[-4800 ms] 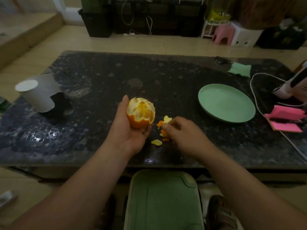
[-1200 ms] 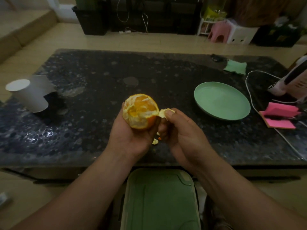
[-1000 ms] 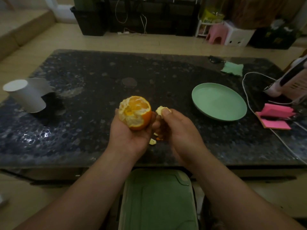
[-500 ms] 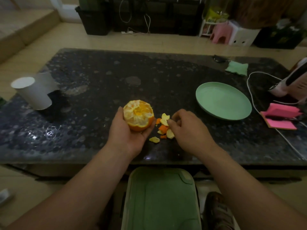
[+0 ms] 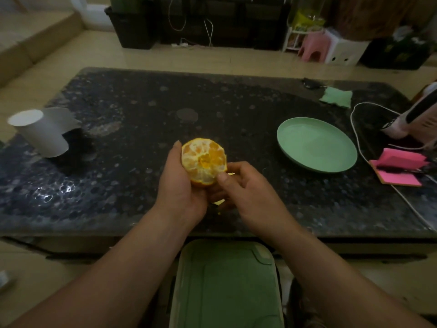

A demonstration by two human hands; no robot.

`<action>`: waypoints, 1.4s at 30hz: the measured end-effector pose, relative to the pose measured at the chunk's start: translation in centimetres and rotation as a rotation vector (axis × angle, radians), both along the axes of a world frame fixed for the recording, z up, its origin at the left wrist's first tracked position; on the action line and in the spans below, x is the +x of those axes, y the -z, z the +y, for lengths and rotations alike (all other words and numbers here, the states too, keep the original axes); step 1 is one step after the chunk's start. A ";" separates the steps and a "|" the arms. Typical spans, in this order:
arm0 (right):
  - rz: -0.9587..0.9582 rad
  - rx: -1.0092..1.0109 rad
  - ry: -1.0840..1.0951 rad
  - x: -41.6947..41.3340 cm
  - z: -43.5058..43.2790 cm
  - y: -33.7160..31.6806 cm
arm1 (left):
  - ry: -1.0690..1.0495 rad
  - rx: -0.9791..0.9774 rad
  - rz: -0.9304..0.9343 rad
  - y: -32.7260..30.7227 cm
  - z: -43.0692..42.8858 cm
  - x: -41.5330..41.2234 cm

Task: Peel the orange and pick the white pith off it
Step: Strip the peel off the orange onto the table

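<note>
Orange [image 5: 203, 159] is up off the desk [image 5: 142, 110], near its front edge, with the left hand [image 5: 179, 192] fingers curled round the underside. Top's peeled, bit of rind left at the bottom. Right hand [image 5: 246, 192] pinches the lower right rim, thumb on top. Green plate [image 5: 316, 144] sits well off right.

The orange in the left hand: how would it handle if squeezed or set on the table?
The orange looks soft: its top is bare segments with pith, so a squeeze would probably burst them. Being round, it may roll on the smooth table. The left hand cups it where peel remains, likely the less slippery part.
</note>
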State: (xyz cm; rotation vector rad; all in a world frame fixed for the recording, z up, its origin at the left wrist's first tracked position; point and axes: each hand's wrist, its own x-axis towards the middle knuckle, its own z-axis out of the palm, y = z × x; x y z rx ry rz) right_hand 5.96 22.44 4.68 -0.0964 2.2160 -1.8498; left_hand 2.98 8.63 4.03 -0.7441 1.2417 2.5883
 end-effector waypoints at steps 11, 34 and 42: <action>0.108 0.104 0.197 0.0 -0.7 1.3 | 0.003 -0.037 0.047 -0.4 1.5 0.5; 0.044 0.073 0.200 -0.7 0.5 0.7 | 0.072 -0.064 0.054 -0.2 0.7 0.6; 0.305 0.530 -0.087 -0.5 2.2 -0.4 | 0.321 -0.305 0.046 -1.3 -1.7 0.7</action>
